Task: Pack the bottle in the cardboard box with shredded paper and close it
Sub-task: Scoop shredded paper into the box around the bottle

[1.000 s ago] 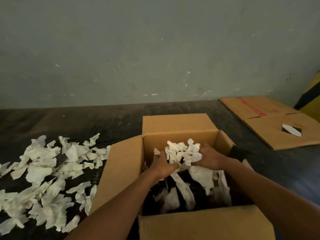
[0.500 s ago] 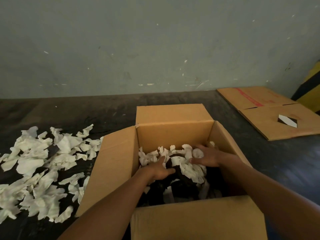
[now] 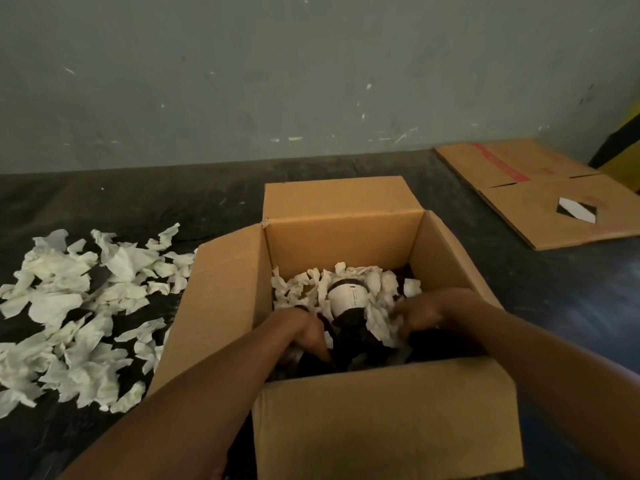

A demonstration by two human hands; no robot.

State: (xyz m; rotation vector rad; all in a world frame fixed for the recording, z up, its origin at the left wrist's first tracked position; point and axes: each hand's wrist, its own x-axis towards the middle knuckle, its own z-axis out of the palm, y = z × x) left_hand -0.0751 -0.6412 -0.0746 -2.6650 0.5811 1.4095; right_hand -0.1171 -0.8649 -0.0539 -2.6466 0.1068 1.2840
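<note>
Bottle (image 3: pixel 348 308) lies in box (image 3: pixel 384 434), paper (image 3: pixel 377 317) part-packed between both hands' fingers; grasp unclear. Flaps open, closing left.

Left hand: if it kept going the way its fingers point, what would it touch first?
Probably the dark bottle: the left hand points down and inward at its lower part among the shredded paper, though depth is unclear.

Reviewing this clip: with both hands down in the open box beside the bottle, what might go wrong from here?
1. The bottle shows bare on top, its label exposed; closing now may leave it unpadded above.
2. Most shredded paper lies outside the cardboard box, so filling may fall short.
3. The left hand and right hand could shove paper away from the bottle.
</note>
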